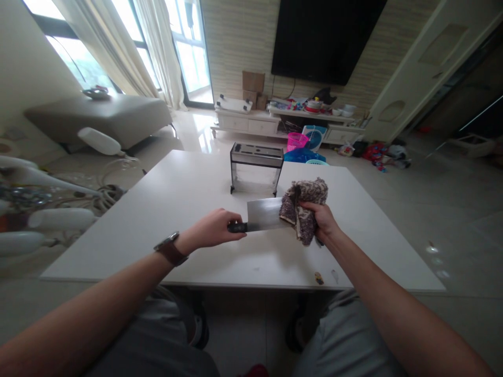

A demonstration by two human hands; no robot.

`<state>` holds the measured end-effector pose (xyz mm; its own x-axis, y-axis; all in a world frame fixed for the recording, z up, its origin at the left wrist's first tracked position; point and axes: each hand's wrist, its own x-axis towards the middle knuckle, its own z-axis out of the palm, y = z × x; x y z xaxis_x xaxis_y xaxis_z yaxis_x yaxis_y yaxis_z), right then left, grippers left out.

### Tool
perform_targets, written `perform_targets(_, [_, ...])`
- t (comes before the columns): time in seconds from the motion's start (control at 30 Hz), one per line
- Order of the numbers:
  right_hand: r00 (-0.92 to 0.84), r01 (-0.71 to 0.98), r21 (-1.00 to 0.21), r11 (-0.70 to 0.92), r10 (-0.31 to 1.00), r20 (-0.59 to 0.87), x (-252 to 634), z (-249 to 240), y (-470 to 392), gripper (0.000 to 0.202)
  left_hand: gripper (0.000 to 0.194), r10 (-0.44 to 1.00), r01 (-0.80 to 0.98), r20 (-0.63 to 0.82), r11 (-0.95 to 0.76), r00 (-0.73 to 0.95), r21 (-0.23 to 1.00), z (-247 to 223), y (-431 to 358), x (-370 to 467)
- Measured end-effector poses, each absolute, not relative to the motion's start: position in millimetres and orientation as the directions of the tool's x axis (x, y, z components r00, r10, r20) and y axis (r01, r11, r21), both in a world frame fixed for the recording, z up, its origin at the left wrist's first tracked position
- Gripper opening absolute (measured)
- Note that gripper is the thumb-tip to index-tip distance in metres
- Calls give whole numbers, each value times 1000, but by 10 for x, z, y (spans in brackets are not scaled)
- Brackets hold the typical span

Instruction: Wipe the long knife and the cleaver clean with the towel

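Observation:
A cleaver (264, 213) with a broad steel blade is held level above the white table (157, 209). My left hand (214, 228), with a watch on its wrist, is closed around the cleaver's black handle. My right hand (323, 220) grips a brown and cream patterned cloth (308, 201), which wraps over the far right end of the blade. The blade's tip is hidden under the cloth. A dark piece shows just below my right hand; I cannot make out what it is. Behind the blade stands a knife block (257, 154) with a slotted black top and clear sides.
Two small flat items, one of them a yellow-brown sticker (318, 278), lie at the table's near edge. Beyond the table are a pink basket (297, 141) and a low white cabinet (247, 124). White lamp shades (100, 141) crowd the left side.

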<state>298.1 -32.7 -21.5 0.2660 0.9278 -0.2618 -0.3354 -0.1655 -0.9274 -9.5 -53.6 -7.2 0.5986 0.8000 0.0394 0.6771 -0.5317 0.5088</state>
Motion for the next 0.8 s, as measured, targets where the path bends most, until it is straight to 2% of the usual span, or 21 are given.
perform_targets(0.23, [293,-298,-947,-118,933,-208,2991,-205,-316,35,25,798,667,62,-541,600,511,-64,-486,-88])
perform_targets(0.8, [265,-230,-959,-165,938,-225,3018,-223,-330,32,24,784,656,67,-560,618,505,-19,-503,-52])
